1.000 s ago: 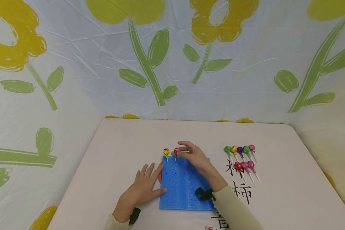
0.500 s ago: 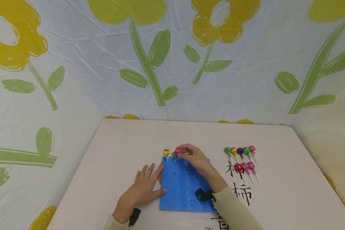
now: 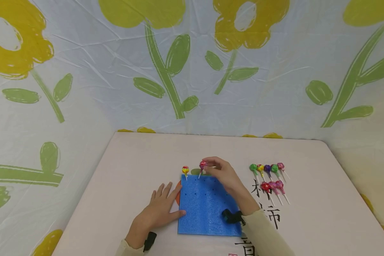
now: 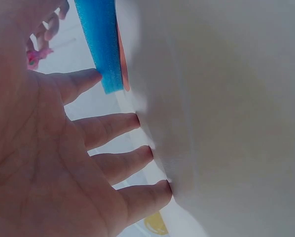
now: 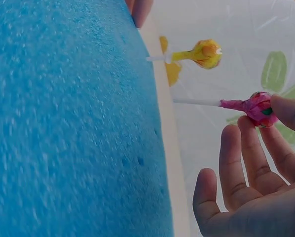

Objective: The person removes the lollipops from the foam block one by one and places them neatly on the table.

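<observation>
My right hand (image 3: 223,173) pinches a pink lollipop (image 3: 202,165) by its wrapped head, above the far edge of a blue foam board (image 3: 198,209). In the right wrist view, thumb and fingertips meet on the lollipop's head (image 5: 261,108), while its white stick points toward the board. A yellow lollipop (image 3: 185,170) stands upright in the board's far left corner. My left hand (image 3: 160,209) lies with fingers spread at the board's left edge, its thumb reaching onto the blue surface. The left wrist view has its fingertips resting on the table beside the foam (image 4: 99,44).
To the right, several wrapped lollipops (image 3: 267,168) lie in two rows on the pale table (image 3: 320,177). Small holes (image 3: 205,194) dot the board in rows. Orange and green shapes peek out under its edges. A flowered cloth (image 3: 115,64) hangs behind the table.
My right hand has closed its fingers on the pink lollipop and moved it up and slightly right, uncovering a hole in the board. My left hand stays put.
</observation>
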A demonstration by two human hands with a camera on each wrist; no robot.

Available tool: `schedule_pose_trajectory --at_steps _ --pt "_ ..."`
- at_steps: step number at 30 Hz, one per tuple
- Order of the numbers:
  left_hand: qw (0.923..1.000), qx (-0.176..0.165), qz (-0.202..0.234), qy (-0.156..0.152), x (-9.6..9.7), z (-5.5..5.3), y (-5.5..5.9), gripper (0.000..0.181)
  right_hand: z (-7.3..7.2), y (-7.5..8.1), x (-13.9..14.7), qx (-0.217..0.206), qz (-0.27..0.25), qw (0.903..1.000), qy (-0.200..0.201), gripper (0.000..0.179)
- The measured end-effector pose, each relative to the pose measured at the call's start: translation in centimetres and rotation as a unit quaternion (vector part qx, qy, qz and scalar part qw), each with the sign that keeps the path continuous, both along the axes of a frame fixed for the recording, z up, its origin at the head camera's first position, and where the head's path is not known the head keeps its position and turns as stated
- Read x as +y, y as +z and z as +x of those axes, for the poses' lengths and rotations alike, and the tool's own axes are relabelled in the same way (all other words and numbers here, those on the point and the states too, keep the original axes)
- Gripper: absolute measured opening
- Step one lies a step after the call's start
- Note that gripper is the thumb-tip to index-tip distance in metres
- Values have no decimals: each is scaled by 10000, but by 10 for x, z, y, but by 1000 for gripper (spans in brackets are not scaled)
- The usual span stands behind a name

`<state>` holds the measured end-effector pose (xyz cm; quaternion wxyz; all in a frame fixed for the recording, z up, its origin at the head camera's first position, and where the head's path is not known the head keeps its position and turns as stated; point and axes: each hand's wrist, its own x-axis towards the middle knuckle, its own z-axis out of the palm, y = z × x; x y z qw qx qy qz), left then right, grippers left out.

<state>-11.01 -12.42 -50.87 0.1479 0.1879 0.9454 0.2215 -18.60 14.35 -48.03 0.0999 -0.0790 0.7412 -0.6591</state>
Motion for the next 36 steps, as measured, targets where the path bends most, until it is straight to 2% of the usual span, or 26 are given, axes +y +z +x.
schedule_pose_trajectory --at_steps 10,17,23,30,36 --pt "10000 -44 58 -21 0 1 0 88 10 6 31 147 128 9993 -317 37" --pt "9999 -43 88 -40 0 1 2 87 24 15 68 299 611 9952 -702 40" --pt "10000 -33 28 -38 0 1 0 88 30 20 101 404 770 9918 -935 42" --pt "9999 -20 90 -67 1 2 2 87 42 31 137 357 1255 9822 -1348 47" --pt "10000 -31 47 -68 0 2 2 88 50 30 177 225 1621 9689 -1858 50"
